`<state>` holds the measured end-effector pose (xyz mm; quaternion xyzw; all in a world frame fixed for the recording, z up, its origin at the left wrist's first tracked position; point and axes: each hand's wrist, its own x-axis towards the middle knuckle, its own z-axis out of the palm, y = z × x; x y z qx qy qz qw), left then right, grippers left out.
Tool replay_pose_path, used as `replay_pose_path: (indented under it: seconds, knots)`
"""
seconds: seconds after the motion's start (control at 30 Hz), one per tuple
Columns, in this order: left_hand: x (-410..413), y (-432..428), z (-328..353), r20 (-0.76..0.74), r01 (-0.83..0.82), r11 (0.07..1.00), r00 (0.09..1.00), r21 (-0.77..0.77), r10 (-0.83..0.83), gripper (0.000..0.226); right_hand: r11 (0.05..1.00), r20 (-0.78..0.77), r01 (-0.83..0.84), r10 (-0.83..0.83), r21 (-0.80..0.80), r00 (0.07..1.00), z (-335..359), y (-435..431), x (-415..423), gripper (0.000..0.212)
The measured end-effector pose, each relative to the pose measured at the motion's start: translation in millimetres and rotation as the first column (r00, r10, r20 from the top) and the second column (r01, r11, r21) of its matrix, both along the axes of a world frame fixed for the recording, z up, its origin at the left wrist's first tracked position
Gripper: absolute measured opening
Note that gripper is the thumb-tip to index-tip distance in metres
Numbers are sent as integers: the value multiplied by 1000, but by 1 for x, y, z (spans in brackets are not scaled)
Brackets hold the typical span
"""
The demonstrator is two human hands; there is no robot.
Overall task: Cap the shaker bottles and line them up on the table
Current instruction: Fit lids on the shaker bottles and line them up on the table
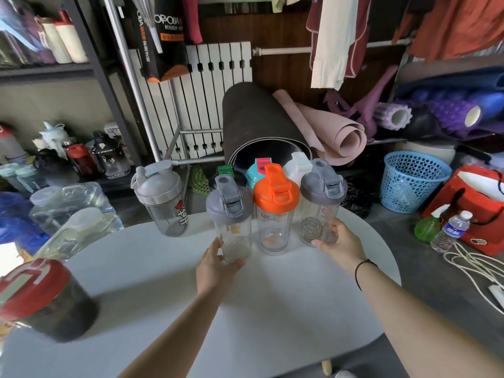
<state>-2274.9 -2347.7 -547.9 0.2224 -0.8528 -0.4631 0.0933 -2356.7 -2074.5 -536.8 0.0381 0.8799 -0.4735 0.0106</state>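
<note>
White radiator (215, 85), shelving (90, 64), grey floor (425, 257)
</note>
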Motion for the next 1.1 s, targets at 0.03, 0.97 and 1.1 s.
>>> replay_pose_path:
  seconds: [0.03, 0.97, 1.1]
  knots:
    - [0, 0, 0, 2, 0, 1000, 1000, 4, 0, 75, 1000, 1, -8, 8, 4, 1000, 0, 1, -1, 74]
    - [-37, -94, 63, -262, -397, 863, 837, 314, 480, 123, 740, 344, -304, 104, 601, 933, -7, 9, 58, 112]
    - [-45, -106, 81, -275, -375, 885, 851, 276, 446, 117, 757, 366, -322, 118, 569, 923, -9, 11, 71, 110]
